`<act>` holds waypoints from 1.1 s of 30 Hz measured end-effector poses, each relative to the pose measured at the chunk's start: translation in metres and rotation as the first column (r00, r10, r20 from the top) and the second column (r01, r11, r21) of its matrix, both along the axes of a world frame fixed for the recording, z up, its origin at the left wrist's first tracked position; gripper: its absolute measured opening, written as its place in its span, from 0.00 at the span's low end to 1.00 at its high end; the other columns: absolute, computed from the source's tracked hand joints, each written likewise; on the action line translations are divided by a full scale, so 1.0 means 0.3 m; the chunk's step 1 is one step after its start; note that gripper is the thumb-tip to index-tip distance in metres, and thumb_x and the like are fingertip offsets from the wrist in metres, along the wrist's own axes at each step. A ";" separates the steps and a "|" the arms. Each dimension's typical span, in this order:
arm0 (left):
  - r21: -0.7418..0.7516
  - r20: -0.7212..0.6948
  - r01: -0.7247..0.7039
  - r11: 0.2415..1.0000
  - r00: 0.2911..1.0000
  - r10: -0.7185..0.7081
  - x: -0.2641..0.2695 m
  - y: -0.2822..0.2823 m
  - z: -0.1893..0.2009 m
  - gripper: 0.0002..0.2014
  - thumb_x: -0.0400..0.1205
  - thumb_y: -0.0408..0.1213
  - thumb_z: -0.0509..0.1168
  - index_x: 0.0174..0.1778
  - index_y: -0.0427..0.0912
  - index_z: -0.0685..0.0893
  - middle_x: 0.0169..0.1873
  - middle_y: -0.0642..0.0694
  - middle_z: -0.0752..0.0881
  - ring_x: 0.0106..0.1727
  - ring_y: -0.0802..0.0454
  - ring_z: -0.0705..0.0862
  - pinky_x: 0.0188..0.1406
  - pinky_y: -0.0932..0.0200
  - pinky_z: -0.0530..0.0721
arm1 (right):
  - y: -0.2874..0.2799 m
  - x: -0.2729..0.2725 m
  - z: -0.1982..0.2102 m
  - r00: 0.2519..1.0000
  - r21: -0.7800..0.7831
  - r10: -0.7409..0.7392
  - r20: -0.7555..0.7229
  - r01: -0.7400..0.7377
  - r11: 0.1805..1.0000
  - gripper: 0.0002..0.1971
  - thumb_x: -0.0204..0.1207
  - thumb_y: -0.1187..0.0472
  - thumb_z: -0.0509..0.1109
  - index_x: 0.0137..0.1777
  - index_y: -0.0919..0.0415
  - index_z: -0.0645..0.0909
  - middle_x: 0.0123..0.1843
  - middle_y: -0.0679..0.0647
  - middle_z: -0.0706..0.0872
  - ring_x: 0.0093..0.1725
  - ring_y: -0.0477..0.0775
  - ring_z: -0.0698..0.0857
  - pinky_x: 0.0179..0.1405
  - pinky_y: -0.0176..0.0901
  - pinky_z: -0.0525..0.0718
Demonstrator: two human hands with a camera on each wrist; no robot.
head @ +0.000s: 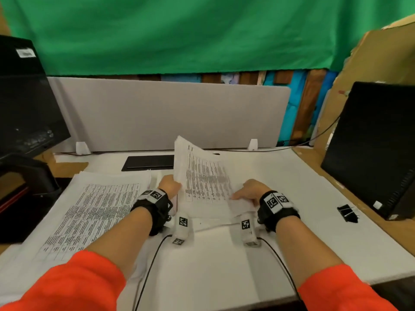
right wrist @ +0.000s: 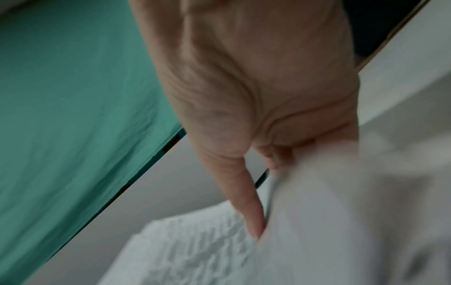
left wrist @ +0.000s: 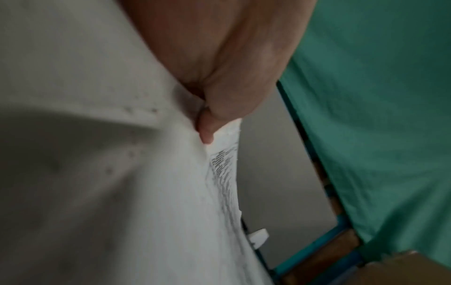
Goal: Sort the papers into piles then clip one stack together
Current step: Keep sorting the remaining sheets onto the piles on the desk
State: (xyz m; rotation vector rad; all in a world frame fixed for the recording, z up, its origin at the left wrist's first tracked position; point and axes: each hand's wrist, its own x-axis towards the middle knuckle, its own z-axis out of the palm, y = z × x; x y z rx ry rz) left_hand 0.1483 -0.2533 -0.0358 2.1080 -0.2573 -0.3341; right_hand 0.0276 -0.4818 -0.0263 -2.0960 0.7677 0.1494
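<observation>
Both hands are on the same bundle of printed papers (head: pixel 203 180), holding it tipped up off the desk (head: pixel 280 182) so the far edge sticks up in the air. The left hand (head: pixel 169 186) has the left edge pinched, thumb on the printed side and fingers tucked behind; the left wrist view shows that thumb (left wrist: pixel 207 133) pressed right onto the sheets. The right hand (head: pixel 251 191) has the lower right corner, thumb (right wrist: pixel 251 216) lying flat on top with the other fingers curled under the paper. So both are grasping the stack, neither one is loose.

Using that held bundle as the reference: a second pile of printed sheets (head: pixel 89 212) lies flat on the desk just to its left. A black binder clip (head: pixel 347 212) sits on the desk well off to its right, near a black box (head: pixel 377 149). Behind it there's a flat black pad (head: pixel 149 162) and then the grey divider panel (head: pixel 170 113).
</observation>
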 end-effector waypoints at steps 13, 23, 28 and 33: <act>-0.632 0.468 0.276 0.724 0.881 0.072 -0.285 0.017 0.442 0.20 0.84 0.45 0.62 0.70 0.46 0.68 0.55 0.61 0.80 0.53 0.70 0.81 0.46 0.75 0.82 | 0.129 -0.242 0.412 0.663 0.258 -0.083 0.744 -0.169 0.951 0.15 0.72 0.51 0.78 0.58 0.48 0.84 0.55 0.49 0.93 0.58 0.50 0.90 0.61 0.51 0.86; -0.578 0.455 0.326 0.748 0.890 -0.036 -0.400 -0.014 0.558 0.08 0.86 0.34 0.59 0.58 0.45 0.80 0.51 0.50 0.85 0.54 0.56 0.84 0.57 0.64 0.83 | 0.235 -0.263 0.468 0.464 0.340 -0.250 0.850 -0.120 0.933 0.13 0.76 0.62 0.75 0.60 0.56 0.83 0.57 0.54 0.90 0.60 0.56 0.88 0.67 0.59 0.83; -0.649 0.484 0.399 0.648 0.874 -0.054 -0.329 0.016 0.612 0.10 0.83 0.36 0.65 0.58 0.51 0.78 0.57 0.50 0.85 0.59 0.58 0.84 0.61 0.63 0.81 | 0.236 -0.268 0.533 0.377 0.304 -0.206 0.903 -0.221 0.927 0.12 0.74 0.63 0.77 0.55 0.49 0.83 0.58 0.51 0.90 0.63 0.55 0.87 0.68 0.55 0.83; -0.091 -0.129 0.393 0.915 0.906 -0.403 -0.192 0.075 0.199 0.27 0.71 0.54 0.75 0.63 0.47 0.79 0.58 0.51 0.86 0.58 0.53 0.83 0.66 0.50 0.77 | 0.189 -0.262 0.172 0.843 0.415 -0.043 0.537 -0.219 0.883 0.39 0.56 0.45 0.87 0.68 0.60 0.83 0.65 0.55 0.89 0.62 0.51 0.88 0.71 0.56 0.80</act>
